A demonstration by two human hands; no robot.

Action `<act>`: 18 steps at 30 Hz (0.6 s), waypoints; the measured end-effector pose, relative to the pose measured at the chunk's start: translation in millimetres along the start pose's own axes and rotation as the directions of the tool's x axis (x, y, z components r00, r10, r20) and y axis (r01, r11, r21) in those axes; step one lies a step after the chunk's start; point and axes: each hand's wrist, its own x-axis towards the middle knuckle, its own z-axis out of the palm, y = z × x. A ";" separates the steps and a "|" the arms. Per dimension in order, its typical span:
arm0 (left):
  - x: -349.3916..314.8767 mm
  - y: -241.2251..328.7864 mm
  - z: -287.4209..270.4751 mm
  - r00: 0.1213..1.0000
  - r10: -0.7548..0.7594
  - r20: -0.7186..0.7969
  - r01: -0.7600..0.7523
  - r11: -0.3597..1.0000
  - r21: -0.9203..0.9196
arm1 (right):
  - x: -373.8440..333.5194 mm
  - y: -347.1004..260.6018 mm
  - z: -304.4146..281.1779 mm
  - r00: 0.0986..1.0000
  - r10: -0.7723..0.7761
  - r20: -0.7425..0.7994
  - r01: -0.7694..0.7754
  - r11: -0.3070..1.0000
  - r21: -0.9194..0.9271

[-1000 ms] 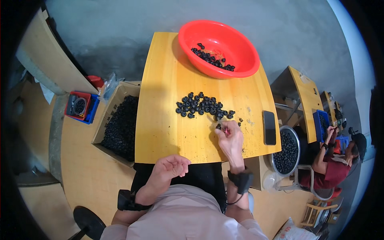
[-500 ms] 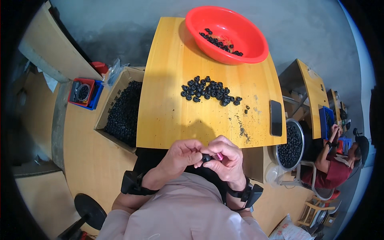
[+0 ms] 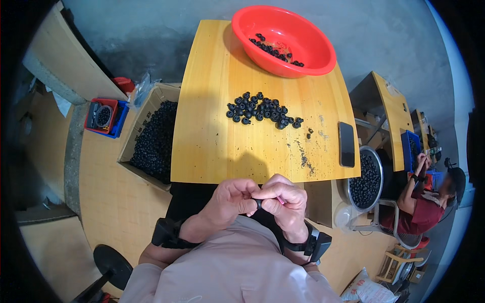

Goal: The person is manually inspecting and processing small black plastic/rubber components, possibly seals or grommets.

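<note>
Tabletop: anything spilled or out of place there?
Yes: dark crumbs lie scattered between the black parts and the near edge, left of the phone, looking like spilled debris. Small black bits also sit apart from the parts.

The wooden table (image 3: 202, 146) bears a red basin (image 3: 316, 48); black parts (image 3: 260, 111), crumbs (image 3: 304, 160) and a phone (image 3: 346, 145) lie nearer.

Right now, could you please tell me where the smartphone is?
In the head view, the smartphone lies near the right edge of the wooden table, right of the dark crumbs and the cluster of round black parts.
</note>
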 end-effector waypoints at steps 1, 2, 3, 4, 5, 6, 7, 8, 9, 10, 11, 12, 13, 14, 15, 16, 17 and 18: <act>-1.0 -2.5 3.2 1.000 0.002 0.001 -0.002 1.000 0.000 | -0.1 -2.1 1.6 1.000 0.005 -0.025 -0.004 1.000 0.030; -1.8 -3.4 8.4 0.999 0.021 -0.047 -0.024 0.998 -0.050 | -0.4 -3.4 2.4 0.999 0.011 -0.049 -0.008 0.998 0.060; -2.2 -3.5 11.1 0.995 0.038 -0.096 -0.048 0.994 -0.098 | -1.7 -2.0 1.8 0.999 0.010 -0.048 -0.007 0.998 0.060; -1.9 -3.0 11.1 0.995 0.040 -0.095 -0.049 0.994 -0.098 | -3.7 0.9 0.6 0.998 -0.036 -0.051 0.037 0.999 0.011; -1.4 -2.6 10.9 0.997 0.048 -0.066 -0.054 0.994 -0.094 | -5.4 2.3 -0.2 0.995 -0.082 -0.052 0.080 0.996 -0.038; -0.9 -2.4 10.8 0.998 0.056 -0.038 -0.059 0.994 -0.091 | -6.3 1.1 1.2 0.995 -0.081 -0.052 0.079 0.996 -0.039; -1.0 -3.2 11.5 0.998 0.055 -0.037 -0.058 0.994 -0.092 | -6.8 -1.2 3.8 0.994 -0.082 -0.076 0.079 0.996 -0.036; -2.2 -4.7 13.2 0.997 0.056 -0.048 -0.060 0.995 -0.079 | -7.7 -2.8 5.4 0.992 -0.081 -0.101 0.078 0.996 -0.033; -3.1 -5.5 14.6 0.997 0.057 -0.058 -0.061 0.996 -0.067 | -8.1 -2.2 3.8 0.989 -0.117 -0.086 0.109 0.990 -0.088; -3.5 -5.2 15.5 0.997 0.055 -0.059 -0.059 0.996 -0.069 | -8.2 -1.9 2.7 0.990 -0.114 -0.088 0.107 0.990 -0.088; -3.5 -4.3 16.0 0.996 0.057 -0.069 -0.060 0.997 -0.045 | -7.4 -1.3 1.8 0.987 -0.146 -0.065 0.138 0.984 -0.114; -3.4 -3.9 16.1 0.995 0.059 -0.080 -0.060 0.998 -0.021 | -7.0 -0.6 1.2 0.984 -0.176 -0.041 0.169 0.976 -0.139; -3.2 -4.9 15.6 0.995 0.058 -0.081 -0.060 0.998 -0.022 | -8.3 0.4 1.6 0.984 -0.174 -0.041 0.167 0.976 -0.139; -2.9 -6.3 14.5 0.993 0.085 -0.088 -0.087 0.996 -0.030 | -10.3 1.9 2.6 0.989 -0.117 -0.090 0.112 0.992 -0.052; -2.7 -7.1 13.8 0.989 0.111 -0.096 -0.115 0.993 -0.037 | -11.2 2.9 3.2 0.989 -0.054 -0.134 0.060 0.997 0.038; -2.2 -5.6 14.5 0.989 0.113 -0.098 -0.117 0.992 -0.037 | -10.8 3.0 3.3 0.990 -0.053 -0.132 0.059 0.998 0.039; -1.4 -3.0 15.8 0.987 0.108 -0.119 -0.113 0.993 -0.036 | -10.7 3.0 3.4 0.984 -0.007 -0.177 0.034 0.988 0.152; -1.1 -1.8 16.3 0.985 0.103 -0.140 -0.109 0.994 -0.034 | -10.8 3.2 3.6 0.975 0.044 -0.216 0.015 0.964 0.264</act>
